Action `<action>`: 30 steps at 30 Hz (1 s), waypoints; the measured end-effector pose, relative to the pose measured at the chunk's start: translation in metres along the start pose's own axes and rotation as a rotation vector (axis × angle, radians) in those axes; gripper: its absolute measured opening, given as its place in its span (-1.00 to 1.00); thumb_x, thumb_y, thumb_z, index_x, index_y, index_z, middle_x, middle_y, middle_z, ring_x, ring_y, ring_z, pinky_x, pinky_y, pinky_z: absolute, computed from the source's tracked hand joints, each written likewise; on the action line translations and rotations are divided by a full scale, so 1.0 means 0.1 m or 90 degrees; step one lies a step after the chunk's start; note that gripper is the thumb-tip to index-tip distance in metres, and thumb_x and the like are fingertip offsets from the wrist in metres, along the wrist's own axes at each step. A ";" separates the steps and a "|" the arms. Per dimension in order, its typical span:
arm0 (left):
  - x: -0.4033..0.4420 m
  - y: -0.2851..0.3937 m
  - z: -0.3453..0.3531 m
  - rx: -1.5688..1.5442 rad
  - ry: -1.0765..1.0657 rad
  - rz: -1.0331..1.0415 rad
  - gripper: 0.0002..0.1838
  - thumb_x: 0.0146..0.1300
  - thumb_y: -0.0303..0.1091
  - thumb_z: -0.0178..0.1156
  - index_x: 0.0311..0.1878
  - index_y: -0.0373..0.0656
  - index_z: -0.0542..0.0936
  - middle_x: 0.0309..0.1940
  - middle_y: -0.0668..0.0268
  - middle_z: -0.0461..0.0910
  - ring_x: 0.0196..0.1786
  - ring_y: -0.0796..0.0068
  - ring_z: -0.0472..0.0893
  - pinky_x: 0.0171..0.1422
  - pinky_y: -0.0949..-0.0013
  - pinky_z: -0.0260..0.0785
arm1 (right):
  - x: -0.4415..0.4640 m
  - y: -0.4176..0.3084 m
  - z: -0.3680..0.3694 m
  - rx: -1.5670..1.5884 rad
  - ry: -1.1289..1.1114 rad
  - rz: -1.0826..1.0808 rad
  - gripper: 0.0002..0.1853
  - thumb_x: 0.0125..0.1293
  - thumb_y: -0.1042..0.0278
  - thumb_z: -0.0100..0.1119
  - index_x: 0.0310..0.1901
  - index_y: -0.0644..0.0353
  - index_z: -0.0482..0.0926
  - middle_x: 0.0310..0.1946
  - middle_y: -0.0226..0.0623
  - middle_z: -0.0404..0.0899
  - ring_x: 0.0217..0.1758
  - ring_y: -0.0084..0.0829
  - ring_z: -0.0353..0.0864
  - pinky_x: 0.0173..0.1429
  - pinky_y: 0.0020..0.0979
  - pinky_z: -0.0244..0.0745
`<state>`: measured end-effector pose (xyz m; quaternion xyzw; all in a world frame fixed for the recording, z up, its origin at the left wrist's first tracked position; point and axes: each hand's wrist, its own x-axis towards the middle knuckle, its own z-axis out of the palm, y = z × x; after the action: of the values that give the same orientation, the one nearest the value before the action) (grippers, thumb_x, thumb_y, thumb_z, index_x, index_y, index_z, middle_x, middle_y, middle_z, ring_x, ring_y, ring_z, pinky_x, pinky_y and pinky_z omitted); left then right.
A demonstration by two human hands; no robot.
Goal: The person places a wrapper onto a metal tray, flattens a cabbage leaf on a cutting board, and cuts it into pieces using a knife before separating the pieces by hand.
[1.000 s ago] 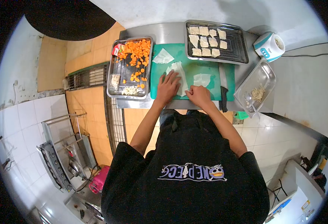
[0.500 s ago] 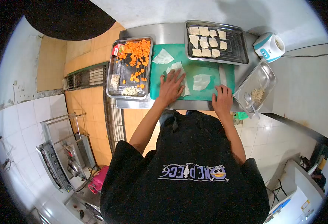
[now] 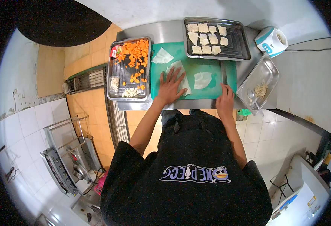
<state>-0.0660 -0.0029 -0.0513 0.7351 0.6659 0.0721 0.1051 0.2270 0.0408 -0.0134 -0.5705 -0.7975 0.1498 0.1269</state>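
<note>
My left hand lies flat with fingers spread on a thin white wrapper sheet, pressing it to the green cutting board. My right hand is closed around the handle end of a knife, whose blade lies along the board's right side, pointing away from me. The handle itself is mostly hidden by my fingers. One wrapper piece lies at the board's upper left, and another piece rests between my hands.
Left of the board stands a tray with sliced carrots and pale chopped pieces. Behind is a dark tray of pale squares. A steel pan with shredded food and a white-teal appliance are at right.
My right hand's fingers have closed on the knife at its near end. The left hand stays spread on the wrapper. The whole view has shifted slightly.
</note>
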 end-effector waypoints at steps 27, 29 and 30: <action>0.17 0.09 -0.10 0.001 -0.011 -0.054 -0.06 0.18 0.43 0.25 0.59 0.33 0.29 0.62 0.25 0.14 0.65 0.00 0.03 0.49 -0.52 -0.14 | -0.02 -0.41 0.12 0.414 -0.186 0.137 -0.60 0.31 0.07 0.42 -0.33 0.34 0.66 -0.53 -0.06 0.65 -0.48 -0.17 0.65 -0.28 -0.14 0.51; 0.17 0.09 -0.12 -0.012 -0.019 -0.058 -0.07 0.17 0.42 0.27 0.59 0.34 0.30 0.61 0.24 0.15 0.65 -0.01 0.03 0.49 -0.52 -0.14 | 0.07 -0.52 0.25 0.382 -0.183 0.128 -0.59 0.29 0.05 0.43 -0.35 0.32 0.65 -0.53 -0.05 0.66 -0.46 -0.09 0.67 -0.27 -0.10 0.52; 0.17 0.08 -0.13 -0.027 -0.028 -0.066 -0.07 0.16 0.40 0.29 0.58 0.36 0.31 0.60 0.23 0.16 0.65 -0.01 0.03 0.49 -0.53 -0.13 | 0.12 -0.56 0.30 0.350 -0.185 0.117 -0.59 0.27 0.04 0.44 -0.38 0.30 0.64 -0.53 -0.05 0.66 -0.43 -0.01 0.69 -0.25 -0.07 0.54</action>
<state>-0.0595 0.0144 -0.0369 0.6988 0.6988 0.0642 0.1387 0.1634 0.0323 -0.0193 -0.5575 -0.6819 0.4501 0.1467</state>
